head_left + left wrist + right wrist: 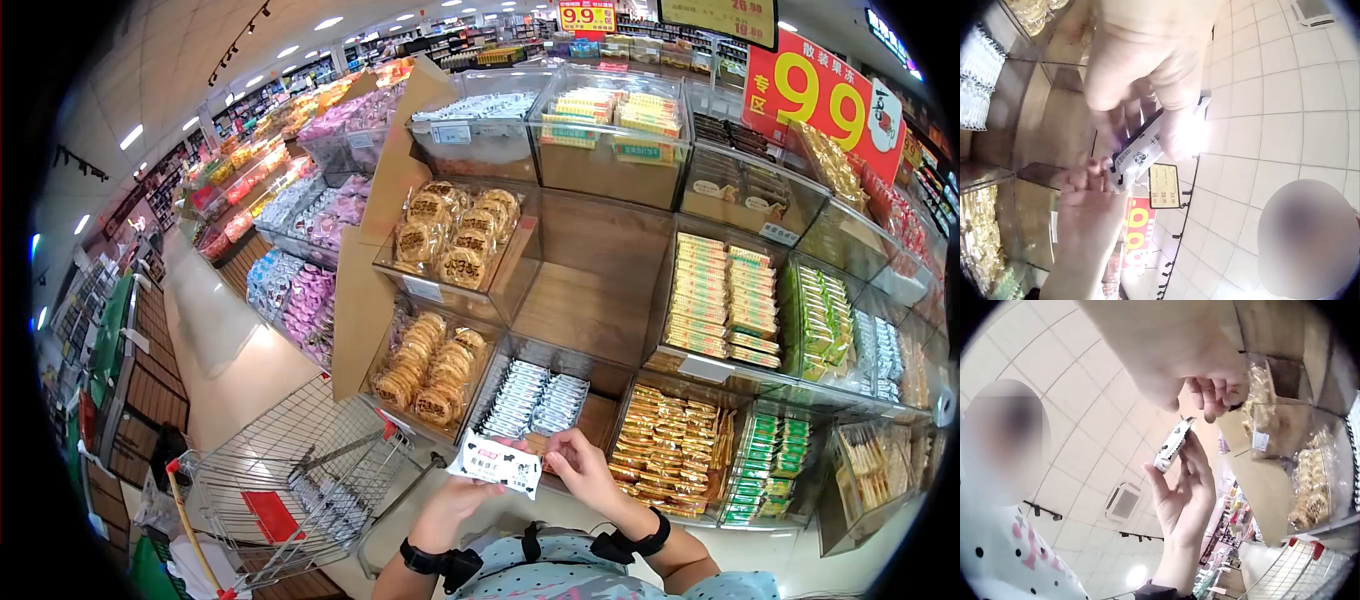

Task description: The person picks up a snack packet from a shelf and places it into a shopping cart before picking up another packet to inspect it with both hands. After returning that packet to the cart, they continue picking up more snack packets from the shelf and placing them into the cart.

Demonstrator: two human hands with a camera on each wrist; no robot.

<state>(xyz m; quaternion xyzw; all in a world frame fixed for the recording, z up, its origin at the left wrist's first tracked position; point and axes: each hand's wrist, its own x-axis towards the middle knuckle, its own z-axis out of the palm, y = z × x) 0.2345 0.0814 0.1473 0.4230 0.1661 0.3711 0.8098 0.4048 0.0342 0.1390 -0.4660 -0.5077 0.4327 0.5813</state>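
Observation:
My left hand [463,498] holds a small white snack packet [497,466] with black cow-like patches and red and black print. Thumb and fingers grip it from either side in the right wrist view, where the packet [1172,445] appears edge-on. Close to the packet's right end is my right hand [583,470], its fingers loosely bent. The right wrist view shows a gap between this hand [1204,378] and the packet, with nothing in its fingers. Just beyond both hands, a bin [597,412] holds rows of similar white packets [535,395].
A wire shopping cart [290,480] with packets inside stands at the left. Clear-fronted bins hold round biscuits [425,370], gold packets [665,440] and green packets [768,455]. A large red price sign [825,95] rises at the upper right. An aisle [225,340] runs along the left.

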